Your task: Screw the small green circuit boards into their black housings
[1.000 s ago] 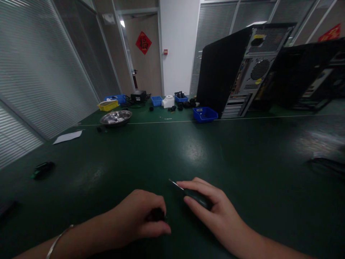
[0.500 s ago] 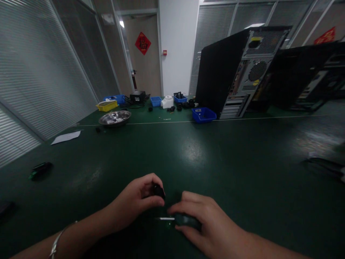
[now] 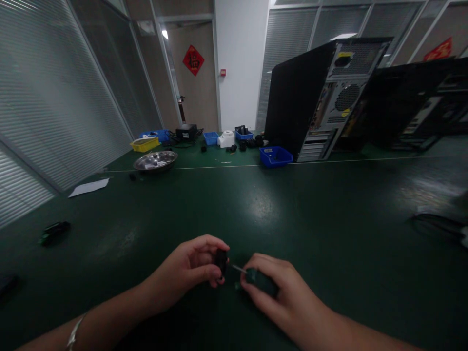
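Between the thumb and fingers of my left hand is a small black part, its kind too dark to make out. My right hand is wrapped round the dark green handle of a screwdriver. The metal shaft points left and slightly up, its tip close to the black part's right side; whether they touch I cannot tell. Beneath the screwdriver, by my right thumb, a small green piece shows on the green tabletop.
A black computer case stands at the back right, beside a blue bin. Further left are a metal dish, a yellow tray and a white sheet. A black-and-green object lies at left; dark cables lie at right.
My right hand has raised the screwdriver and tilted its tip up toward the black part. My left hand has turned the part more upright and moved it slightly right.
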`<action>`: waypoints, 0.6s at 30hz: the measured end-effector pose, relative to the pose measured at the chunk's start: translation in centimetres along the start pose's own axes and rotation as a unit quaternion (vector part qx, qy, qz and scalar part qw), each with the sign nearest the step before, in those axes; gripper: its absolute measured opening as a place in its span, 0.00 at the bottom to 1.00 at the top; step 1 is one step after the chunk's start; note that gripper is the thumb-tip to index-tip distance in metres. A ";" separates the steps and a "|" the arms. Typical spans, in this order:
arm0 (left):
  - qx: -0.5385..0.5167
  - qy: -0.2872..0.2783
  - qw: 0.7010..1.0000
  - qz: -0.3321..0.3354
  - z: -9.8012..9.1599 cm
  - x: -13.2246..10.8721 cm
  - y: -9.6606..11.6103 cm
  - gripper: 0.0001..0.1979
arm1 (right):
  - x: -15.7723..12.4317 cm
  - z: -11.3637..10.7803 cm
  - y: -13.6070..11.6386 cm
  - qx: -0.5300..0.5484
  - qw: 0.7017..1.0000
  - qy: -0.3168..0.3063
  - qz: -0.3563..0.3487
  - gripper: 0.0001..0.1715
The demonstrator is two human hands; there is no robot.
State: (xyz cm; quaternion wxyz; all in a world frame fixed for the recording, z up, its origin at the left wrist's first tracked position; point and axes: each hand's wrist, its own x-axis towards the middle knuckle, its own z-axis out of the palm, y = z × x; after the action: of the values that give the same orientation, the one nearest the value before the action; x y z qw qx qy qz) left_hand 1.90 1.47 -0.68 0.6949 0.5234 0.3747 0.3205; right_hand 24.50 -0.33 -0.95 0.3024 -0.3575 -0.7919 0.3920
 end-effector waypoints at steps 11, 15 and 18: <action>0.091 0.010 0.995 -0.046 1.0 -0.3 0.1 0.23 | -0.1 0.6 0.0 0.070 0.997 0.030 -0.010 0.09; 0.134 0.011 0.991 -0.021 1.3 -0.3 0.3 0.21 | -0.4 0.8 0.2 0.041 0.999 0.034 -0.007 0.16; 0.162 0.007 0.987 -0.002 1.2 -0.3 0.3 0.20 | -0.5 1.0 0.2 0.028 0.999 0.033 -0.006 0.18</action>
State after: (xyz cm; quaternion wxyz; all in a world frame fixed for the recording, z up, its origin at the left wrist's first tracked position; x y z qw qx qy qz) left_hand 2.76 0.67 -0.17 0.5989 0.6260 0.4276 0.2580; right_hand 24.12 -1.02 -1.75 0.3406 -0.3564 -0.7726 0.4001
